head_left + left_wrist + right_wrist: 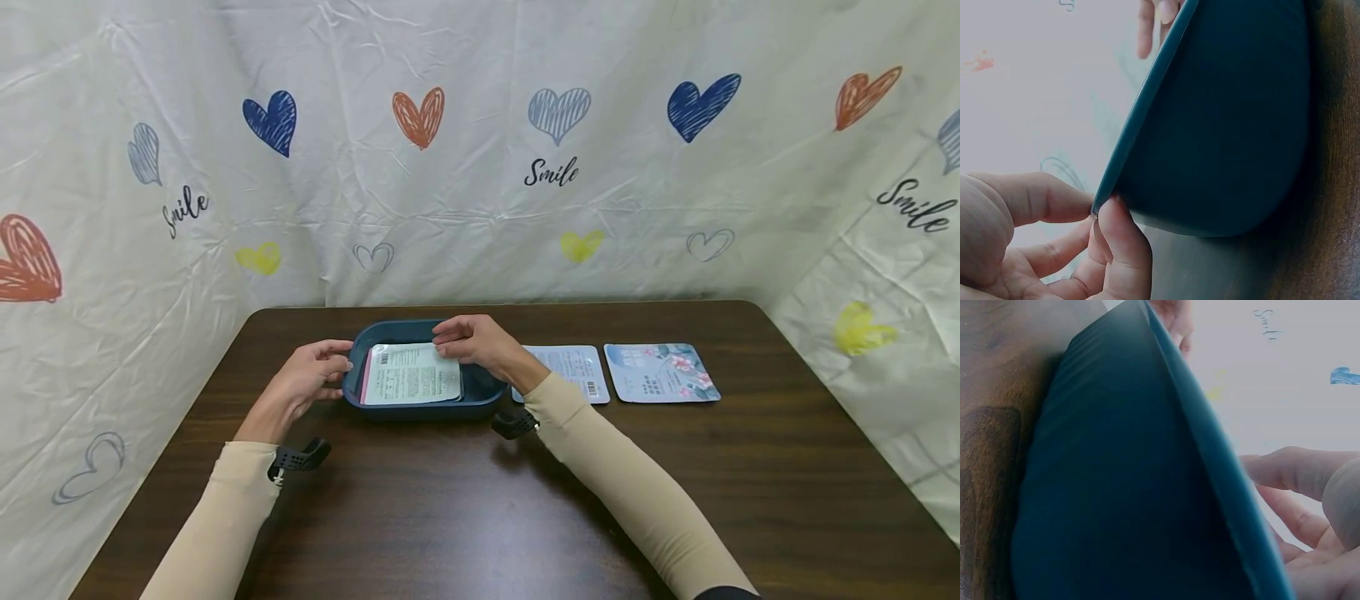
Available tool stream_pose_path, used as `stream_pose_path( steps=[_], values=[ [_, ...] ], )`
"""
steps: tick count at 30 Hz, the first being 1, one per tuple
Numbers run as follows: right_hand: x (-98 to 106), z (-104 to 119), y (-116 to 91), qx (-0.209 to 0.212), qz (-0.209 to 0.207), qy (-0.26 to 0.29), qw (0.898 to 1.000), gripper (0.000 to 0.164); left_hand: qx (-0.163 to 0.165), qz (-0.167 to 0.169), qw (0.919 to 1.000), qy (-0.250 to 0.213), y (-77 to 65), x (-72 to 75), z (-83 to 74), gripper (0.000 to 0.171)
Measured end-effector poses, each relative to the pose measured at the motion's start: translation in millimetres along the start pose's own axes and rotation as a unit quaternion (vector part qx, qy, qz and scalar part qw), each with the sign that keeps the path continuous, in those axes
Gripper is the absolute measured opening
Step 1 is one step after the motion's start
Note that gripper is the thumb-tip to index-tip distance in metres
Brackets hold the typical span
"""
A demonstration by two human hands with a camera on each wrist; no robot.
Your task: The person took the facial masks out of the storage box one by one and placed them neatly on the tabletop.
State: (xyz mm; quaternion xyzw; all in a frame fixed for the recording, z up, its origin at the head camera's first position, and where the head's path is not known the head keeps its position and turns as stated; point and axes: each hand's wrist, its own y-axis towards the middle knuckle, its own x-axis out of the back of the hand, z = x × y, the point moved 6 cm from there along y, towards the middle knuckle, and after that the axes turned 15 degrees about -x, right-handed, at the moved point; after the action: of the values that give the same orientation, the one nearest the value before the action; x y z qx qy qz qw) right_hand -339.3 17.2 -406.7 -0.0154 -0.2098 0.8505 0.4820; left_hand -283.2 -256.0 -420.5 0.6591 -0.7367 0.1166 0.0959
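Observation:
A dark blue oval plastic tray (427,412) stands on the table. My left hand (318,371) pinches its left rim between thumb and fingers, as the left wrist view shows with the tray wall (1222,125). Inside the tray lies a pale green sheet mask packet (412,375), printed side up, with a pink edge showing at its left. My right hand (483,346) is over the tray's right part, its fingers extended by the packet's upper right corner. The rim (1210,437) hides part of those fingers in the right wrist view, so contact with the packet is unclear.
Right of the tray, a light blue printed packet (573,375) lies partly behind my right wrist. Further right is a blue packet with pink flowers (662,372). The brown wooden table (450,517) ends at a white curtain (480,192) with printed hearts.

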Motion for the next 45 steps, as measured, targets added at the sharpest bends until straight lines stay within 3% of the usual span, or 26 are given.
stream_pose_path(
  steps=[9, 17, 21, 27, 33, 45],
  values=[
    [-1.3, 0.4, -4.6, 0.001, -0.020, 0.015, 1.000, 0.035, 0.002, 0.001, 1.0000, 0.002, 1.3, -0.7, 0.2, 0.054],
    [-0.5, -0.1, -12.9, 0.011, -0.089, 0.055, 0.994, 0.036, -0.001, 0.002, 1.0000, 0.004, 1.9, -0.6, 0.9, 0.054],
    [-0.6, 1.1, -15.4, 0.020, -0.105, 0.067, 0.992, 0.039, 0.003, 0.000, 1.0000, 0.004, 1.8, -0.5, 0.7, 0.054],
    [-6.5, -0.8, -15.9, -0.023, -0.063, 0.106, 0.992, 0.054, 0.003, 0.002, 1.0000, 0.003, 1.9, -0.4, -0.6, 0.054],
    [-17.8, 2.1, -16.9, -0.046, -0.013, 0.067, 0.997, 0.038, 0.000, 0.002, 1.0000, 0.006, 1.0, 0.0, -1.3, 0.055],
    [-18.0, -5.0, -8.7, -0.063, -0.048, 0.061, 0.995, 0.030, 0.001, 0.005, 1.0000, 0.005, 1.0, -1.8, -1.5, 0.054]
  ],
)
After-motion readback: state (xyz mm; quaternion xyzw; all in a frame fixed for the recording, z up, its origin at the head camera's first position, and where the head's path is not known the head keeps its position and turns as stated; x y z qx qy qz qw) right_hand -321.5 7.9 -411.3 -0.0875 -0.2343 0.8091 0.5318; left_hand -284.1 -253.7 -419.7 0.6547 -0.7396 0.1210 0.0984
